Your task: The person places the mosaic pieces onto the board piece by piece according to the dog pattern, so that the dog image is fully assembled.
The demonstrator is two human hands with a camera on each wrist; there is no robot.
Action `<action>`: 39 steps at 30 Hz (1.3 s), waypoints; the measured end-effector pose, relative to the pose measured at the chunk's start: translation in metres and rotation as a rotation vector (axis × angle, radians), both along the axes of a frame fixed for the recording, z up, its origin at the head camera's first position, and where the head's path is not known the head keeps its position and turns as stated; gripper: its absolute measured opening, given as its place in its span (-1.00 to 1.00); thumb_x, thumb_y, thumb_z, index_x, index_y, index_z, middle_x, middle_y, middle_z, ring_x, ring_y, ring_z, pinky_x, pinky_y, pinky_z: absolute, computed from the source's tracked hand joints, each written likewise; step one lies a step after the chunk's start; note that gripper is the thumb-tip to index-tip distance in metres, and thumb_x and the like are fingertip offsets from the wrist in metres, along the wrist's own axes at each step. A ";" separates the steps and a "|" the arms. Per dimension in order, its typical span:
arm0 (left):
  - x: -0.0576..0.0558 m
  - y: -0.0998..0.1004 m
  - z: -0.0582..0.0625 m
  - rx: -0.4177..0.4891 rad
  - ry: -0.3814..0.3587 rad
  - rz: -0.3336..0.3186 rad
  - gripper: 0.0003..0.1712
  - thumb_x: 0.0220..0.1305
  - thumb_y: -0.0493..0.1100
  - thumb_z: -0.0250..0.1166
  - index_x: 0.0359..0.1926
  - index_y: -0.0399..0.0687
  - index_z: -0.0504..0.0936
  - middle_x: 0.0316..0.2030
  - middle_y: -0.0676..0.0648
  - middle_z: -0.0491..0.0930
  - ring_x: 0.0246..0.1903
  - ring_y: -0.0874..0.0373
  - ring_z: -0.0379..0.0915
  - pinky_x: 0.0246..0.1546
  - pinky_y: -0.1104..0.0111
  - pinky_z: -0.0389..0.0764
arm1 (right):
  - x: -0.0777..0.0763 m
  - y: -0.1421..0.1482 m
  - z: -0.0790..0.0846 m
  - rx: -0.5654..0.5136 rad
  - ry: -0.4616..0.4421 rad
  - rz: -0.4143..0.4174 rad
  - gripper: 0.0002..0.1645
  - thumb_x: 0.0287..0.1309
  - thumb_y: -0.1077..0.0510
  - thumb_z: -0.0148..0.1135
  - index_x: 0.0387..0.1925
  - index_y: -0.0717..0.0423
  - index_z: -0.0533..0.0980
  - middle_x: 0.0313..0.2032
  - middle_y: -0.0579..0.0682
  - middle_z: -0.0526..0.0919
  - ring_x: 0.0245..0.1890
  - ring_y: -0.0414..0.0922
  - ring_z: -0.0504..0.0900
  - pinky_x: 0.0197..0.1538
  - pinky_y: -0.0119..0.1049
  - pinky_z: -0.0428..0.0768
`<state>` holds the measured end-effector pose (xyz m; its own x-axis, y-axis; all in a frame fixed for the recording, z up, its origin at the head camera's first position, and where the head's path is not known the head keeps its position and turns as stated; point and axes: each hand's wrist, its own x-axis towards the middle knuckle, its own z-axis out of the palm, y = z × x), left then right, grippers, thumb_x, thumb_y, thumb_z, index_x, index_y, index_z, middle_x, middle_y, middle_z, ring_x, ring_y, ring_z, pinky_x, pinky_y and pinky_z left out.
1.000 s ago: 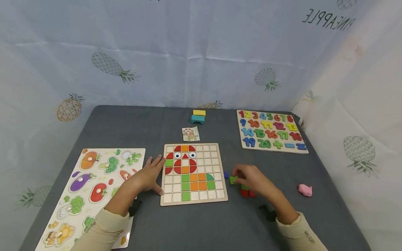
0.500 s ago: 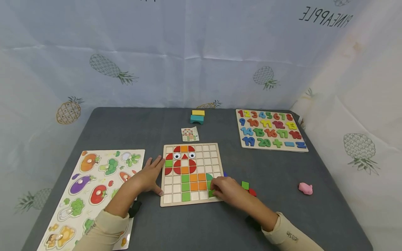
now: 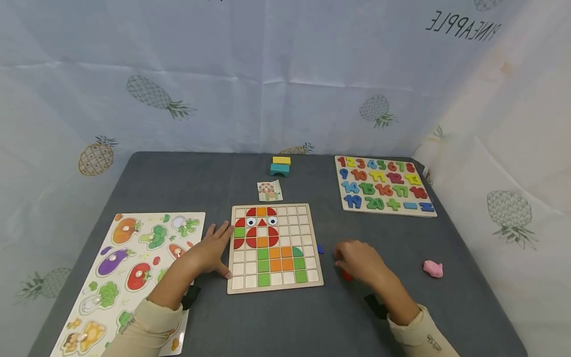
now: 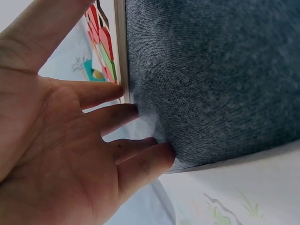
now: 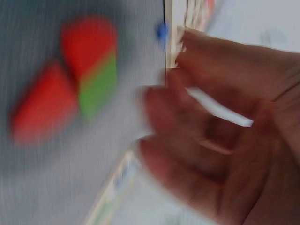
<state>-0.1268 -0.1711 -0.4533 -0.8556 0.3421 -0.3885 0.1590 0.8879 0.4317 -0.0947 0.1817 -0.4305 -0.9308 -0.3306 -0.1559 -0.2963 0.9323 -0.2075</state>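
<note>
A wooden grid board (image 3: 276, 280) lies in the middle of the head view, with red, orange and green pieces forming an animal with two eyes. My left hand (image 3: 210, 254) rests at its left edge, fingers spread; the left wrist view has fingertips at the board's side. My right hand (image 3: 362, 262) is right of the board, above loose pieces. In the right wrist view its fingers are loosely bent with nothing between them. Two red rounded pieces (image 5: 47, 105) and a green piece (image 5: 98, 89) lie beside it, blurred; in the head view the hand mostly hides them.
A blue piece (image 3: 320, 249) sits by the board's right edge. Behind the board are a pattern card (image 3: 269, 191) and teal and yellow blocks (image 3: 280, 169). A vegetable puzzle (image 3: 147, 233) lies left, a number puzzle (image 3: 385, 186) back right, a pink pig figure (image 3: 433, 268) right.
My right hand took a green square from the loose pieces to the board's lower right, left it in a cell there, and moved back right. The left hand stays in place.
</note>
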 end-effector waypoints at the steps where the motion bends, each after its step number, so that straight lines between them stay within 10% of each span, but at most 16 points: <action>1: 0.000 0.000 0.001 -0.002 0.002 -0.001 0.40 -0.48 0.03 0.58 0.38 -0.19 -0.05 0.38 -0.25 -0.16 0.32 -0.32 -0.38 0.08 -0.21 0.13 | -0.001 0.008 0.003 0.023 -0.051 -0.043 -0.84 -0.14 0.13 0.40 -0.51 0.00 0.53 -0.55 -0.18 0.48 -0.56 -0.23 0.42 -0.48 -0.29 0.40; 6: 0.000 -0.002 0.005 -0.020 0.012 -0.005 0.40 -0.49 0.02 0.59 0.38 -0.20 -0.04 0.38 -0.26 -0.15 0.32 -0.34 -0.36 0.08 -0.20 0.13 | 0.002 0.035 0.000 -0.003 -0.233 -0.105 -0.77 -0.18 0.16 0.42 -0.51 0.06 0.48 -0.60 -0.15 0.42 -0.59 -0.19 0.36 -0.48 -0.29 0.36; 15: -0.002 -0.003 0.009 -0.022 0.020 -0.013 0.39 -0.48 0.00 0.59 0.37 -0.21 -0.04 0.38 -0.27 -0.15 0.32 -0.34 -0.38 0.07 -0.21 0.14 | -0.004 0.043 -0.003 -0.096 -0.287 -0.053 -0.81 -0.15 0.20 0.39 -0.52 0.05 0.48 -0.60 -0.16 0.43 -0.59 -0.20 0.37 -0.48 -0.34 0.38; 30: 0.000 -0.001 -0.002 0.007 0.022 0.009 0.39 -0.49 0.01 0.59 0.37 -0.20 -0.02 0.37 -0.26 -0.13 0.32 -0.34 -0.36 0.09 -0.20 0.12 | -0.102 -0.071 -0.005 -0.353 -0.090 0.125 -0.94 0.11 0.19 0.19 -0.35 0.05 0.58 -0.42 -0.15 0.61 -0.43 -0.27 0.51 -0.32 -0.38 0.49; 39: 0.003 0.004 -0.004 -0.011 0.032 0.024 0.40 -0.53 0.02 0.60 0.38 -0.16 -0.01 0.38 -0.22 -0.11 0.33 -0.31 -0.35 0.06 -0.20 0.17 | -0.123 -0.096 -0.024 -0.297 -0.118 0.111 -0.94 0.08 0.20 0.23 -0.36 0.06 0.58 -0.45 -0.15 0.57 -0.45 -0.21 0.46 -0.32 -0.36 0.47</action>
